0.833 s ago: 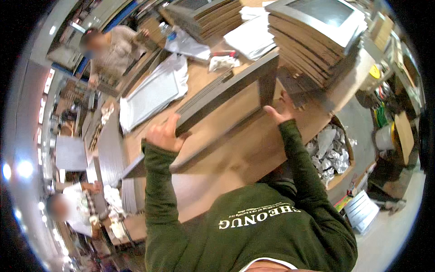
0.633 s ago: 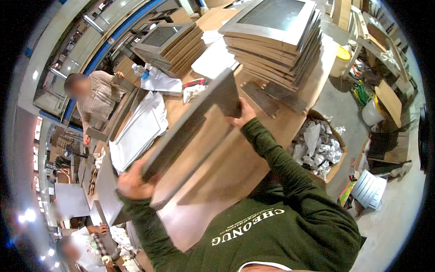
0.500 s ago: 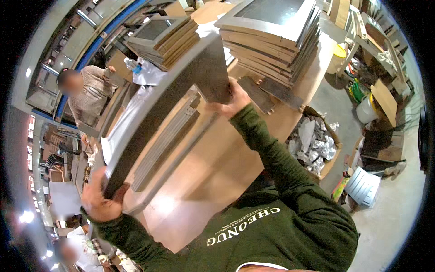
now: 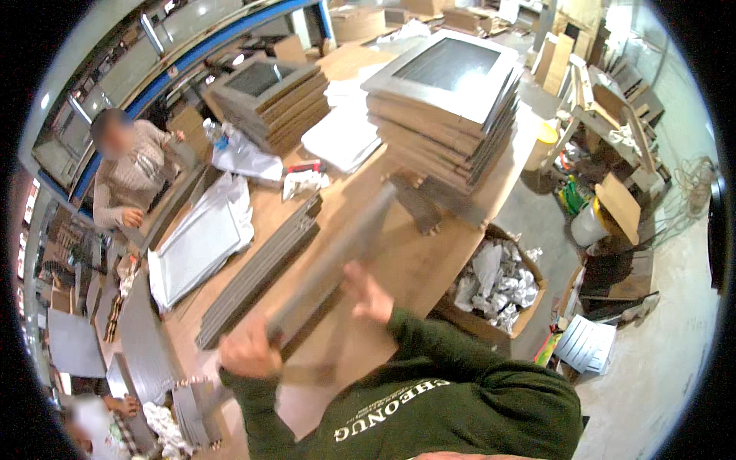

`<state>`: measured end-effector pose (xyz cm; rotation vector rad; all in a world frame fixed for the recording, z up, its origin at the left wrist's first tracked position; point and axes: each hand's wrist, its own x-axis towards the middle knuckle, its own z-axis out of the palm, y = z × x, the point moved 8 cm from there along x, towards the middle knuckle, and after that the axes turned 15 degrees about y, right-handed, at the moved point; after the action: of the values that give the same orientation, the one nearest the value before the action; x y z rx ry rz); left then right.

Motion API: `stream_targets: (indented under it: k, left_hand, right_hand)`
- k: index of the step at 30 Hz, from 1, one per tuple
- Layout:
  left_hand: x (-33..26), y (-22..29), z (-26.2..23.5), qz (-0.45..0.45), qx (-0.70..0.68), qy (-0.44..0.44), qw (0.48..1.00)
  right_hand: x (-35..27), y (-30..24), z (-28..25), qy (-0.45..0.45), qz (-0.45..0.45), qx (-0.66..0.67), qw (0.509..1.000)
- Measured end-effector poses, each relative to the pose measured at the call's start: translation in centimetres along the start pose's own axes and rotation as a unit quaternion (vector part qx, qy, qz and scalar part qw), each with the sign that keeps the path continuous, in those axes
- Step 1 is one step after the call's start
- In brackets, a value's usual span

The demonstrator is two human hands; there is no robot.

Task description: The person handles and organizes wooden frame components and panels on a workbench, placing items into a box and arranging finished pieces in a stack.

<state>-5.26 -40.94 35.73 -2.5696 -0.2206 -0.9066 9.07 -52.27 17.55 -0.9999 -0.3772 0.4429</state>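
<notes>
My left hand [image 4: 251,349] is closed around the near end of a long grey wooden piece [image 4: 333,261]. The piece is smeared by motion and seen as a narrow strip slanting away to the right, with a darker side. Whether it touches the table I cannot tell. My right hand [image 4: 368,293] is open beside its right side, fingers apart and holding nothing. To the left, a bundle of long grey strips [image 4: 261,268] lies on the brown table [image 4: 399,287]. Short dark grey pieces [image 4: 418,207] lie past the far end of the held piece.
A tall stack of grey framed panels [image 4: 445,115] stands at the far right of the table, a smaller stack [image 4: 264,96] at the back left. A white-wrapped panel [image 4: 203,241] lies left. A carton of crumpled wrapping [image 4: 498,284] stands right. Two people work along the left side.
The large grey piece held up in both hands has come down and now shows as a narrow strip. My right hand has let go and drawn nearer; my left hand still grips its end.
</notes>
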Motion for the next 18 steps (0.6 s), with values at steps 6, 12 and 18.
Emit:
stream_targets:
  k: [6,12,18]
  left_hand:
    - [-10.4,-2.3,-4.6,-0.175,-0.383,-0.068,0.905]
    - [-10.6,-6.3,1.1,-0.342,-0.462,-0.082,0.814]
    - [-6.3,-3.0,7.7,-0.355,-0.554,-0.103,0.746]
  right_hand:
    - [-7.0,1.0,1.2,0.137,0.220,0.178,0.949]
    - [-9.3,1.2,2.2,0.099,0.221,0.217,0.946]
    - [-7.9,-6.6,2.3,0.024,0.098,0.145,0.984]
